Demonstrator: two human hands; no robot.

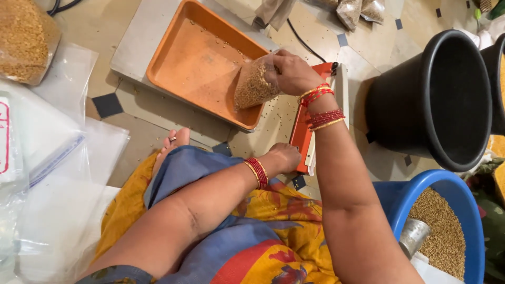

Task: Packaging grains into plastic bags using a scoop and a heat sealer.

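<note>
My right hand [291, 72] grips the top of a small clear bag of brown grain [254, 84], holding it over the near right corner of an orange tray [194, 58]. The bag's mouth lies toward a red and white heat sealer [304, 126] on the floor. My left hand [283, 156] is closed and presses down on the near end of the sealer's handle. Red and gold bangles ring both wrists. Loose grains are scattered in the tray and on the floor beside it.
A big black bucket [436, 100] stands at the right. A blue tub [447, 226] of grain with a steel cup [413, 236] is at lower right. Clear plastic bags [58, 173] pile at the left, a filled grain bag [23, 39] top left. The tray rests on a grey scale platform [137, 42].
</note>
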